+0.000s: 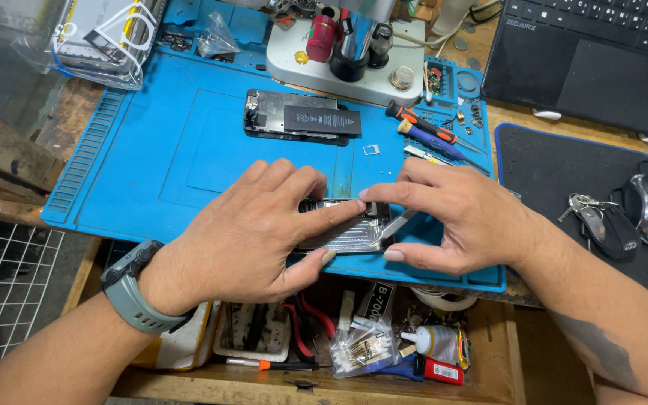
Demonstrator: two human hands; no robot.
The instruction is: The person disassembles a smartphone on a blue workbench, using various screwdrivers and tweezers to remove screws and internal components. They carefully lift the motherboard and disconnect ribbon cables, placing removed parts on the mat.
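Our fingertips meet on a phone screen assembly (346,229), which lies metal back plate up near the front edge of the blue work mat (151,165). Our left hand (253,236) clamps it, thumb under the near edge and forefinger across the top. Our right hand (451,221) pinches its right end between thumb and forefinger, by a thin metal strip sticking out there; whether the strip is a tool or part of the assembly, we cannot tell.

Further back, towards the middle of the mat, the opened phone body (298,120) lies with its black battery showing, well apart from the part in our hands. A small card tray (371,149) rests between them, and two screwdrivers (429,133) lie near the mat's right edge.

We judge the phone is already opened and the screen is off. The two halves are not joined, so work on the plate and the reassembly remain.
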